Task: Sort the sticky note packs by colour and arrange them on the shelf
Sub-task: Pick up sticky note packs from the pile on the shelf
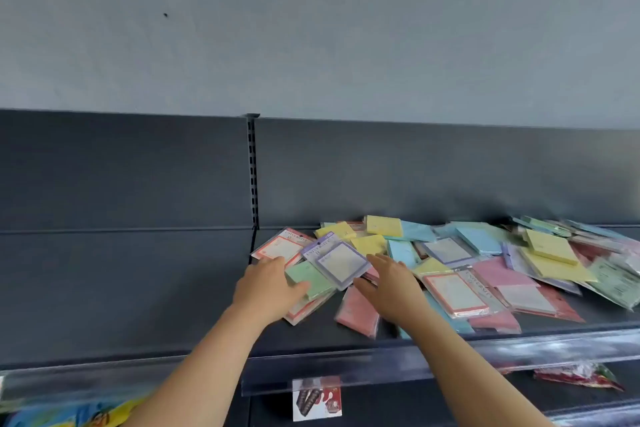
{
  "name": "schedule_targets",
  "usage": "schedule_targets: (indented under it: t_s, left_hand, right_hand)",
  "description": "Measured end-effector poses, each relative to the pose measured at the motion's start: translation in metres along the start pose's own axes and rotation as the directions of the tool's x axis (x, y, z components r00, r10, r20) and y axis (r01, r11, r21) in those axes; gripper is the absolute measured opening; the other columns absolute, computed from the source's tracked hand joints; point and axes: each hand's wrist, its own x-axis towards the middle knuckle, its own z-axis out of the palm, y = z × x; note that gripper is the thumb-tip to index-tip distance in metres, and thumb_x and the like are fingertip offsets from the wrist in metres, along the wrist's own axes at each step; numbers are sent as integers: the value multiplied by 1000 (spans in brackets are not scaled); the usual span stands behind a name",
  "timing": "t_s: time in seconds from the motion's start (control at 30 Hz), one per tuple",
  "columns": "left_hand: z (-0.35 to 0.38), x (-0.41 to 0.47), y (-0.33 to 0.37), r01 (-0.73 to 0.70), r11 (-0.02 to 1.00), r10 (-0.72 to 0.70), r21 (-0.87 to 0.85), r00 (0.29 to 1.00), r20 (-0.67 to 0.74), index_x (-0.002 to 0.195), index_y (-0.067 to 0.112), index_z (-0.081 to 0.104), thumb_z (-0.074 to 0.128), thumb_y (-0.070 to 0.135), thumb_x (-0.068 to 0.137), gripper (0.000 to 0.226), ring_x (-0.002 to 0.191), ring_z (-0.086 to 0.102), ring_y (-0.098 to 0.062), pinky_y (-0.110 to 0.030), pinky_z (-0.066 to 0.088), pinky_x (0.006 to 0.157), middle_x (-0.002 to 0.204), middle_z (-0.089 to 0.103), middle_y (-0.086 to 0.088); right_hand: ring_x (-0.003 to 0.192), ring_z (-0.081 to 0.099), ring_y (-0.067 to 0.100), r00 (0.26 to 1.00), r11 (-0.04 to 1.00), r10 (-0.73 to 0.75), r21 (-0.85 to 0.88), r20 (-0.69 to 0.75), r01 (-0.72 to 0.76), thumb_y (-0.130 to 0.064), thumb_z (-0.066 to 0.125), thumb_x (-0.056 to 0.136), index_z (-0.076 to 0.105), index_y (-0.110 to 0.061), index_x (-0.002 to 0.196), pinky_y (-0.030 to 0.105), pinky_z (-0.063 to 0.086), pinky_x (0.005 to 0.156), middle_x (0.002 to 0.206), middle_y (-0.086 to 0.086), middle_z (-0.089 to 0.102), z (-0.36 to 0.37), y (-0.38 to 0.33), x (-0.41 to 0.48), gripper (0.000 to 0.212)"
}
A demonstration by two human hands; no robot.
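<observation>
Sorting is barely beginning: the sticky note packs are lying colour-mixed in a heap on the shelf at centre right of the frame, the left grip is resting flat-fingered on a green pack, and the right grip is hovering open, holding nothing.

A dark grey shelf carries a jumbled heap of coloured sticky note packs.

Sticky note packs in clear wrappers, yellow, blue, pink, green, some purple- or red-bordered, lie flat in a mixed, overlapping heap from the middle of the dark shelf towards its right edge
</observation>
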Motion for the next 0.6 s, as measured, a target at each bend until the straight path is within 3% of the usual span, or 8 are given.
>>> schedule_targets:
  t_s: [0.13,0.2,0.3,0.5,0.6]
  left_hand:
    - [8,3,7,27,993,-40,117,993,109,136,27,40,64,73,68,86,122,43,-26,-36,43,95,137,44,-3]
    - [8,6,5,51,996,-60,68,989,138,136,27,41,72,70,60,93,122,43,-26,-37,43,97,135,44,-3]
    - [6,11,0,97,995,-93,-13,983,158,127,29,51,68,76,30,110,113,50,-21,-38,49,93,126,53,1]
    - [9,5,-5,151,987,-145,-44,982,123,115,33,55,71,82,32,98,105,55,-18,-36,51,88,113,58,8]
    - [1,0,-12,174,980,-157,-101,975,159,100,28,55,81,69,48,72,90,59,-13,-30,51,74,101,62,9]
  right_hand:
    - [142,27,25,994,996,-82,-41,69,85,-49,50,93,34,-21,147,38,22,115,154,5,32,8,3,19,63]
    - [147,14,21,986,988,-149,-14,77,151,-50,51,92,32,-24,149,38,14,118,159,1,22,17,4,25,65]
    - [148,8,16,955,961,-275,3,113,277,-53,50,92,33,-28,149,35,8,119,159,-5,20,23,-2,30,64]
    - [147,14,19,903,939,-342,55,259,340,-55,49,92,36,-27,147,39,8,119,158,-2,24,36,-15,33,63]
    - [147,12,20,897,946,-321,63,304,317,-58,47,92,38,-30,146,41,8,119,159,-2,20,37,-15,34,61]
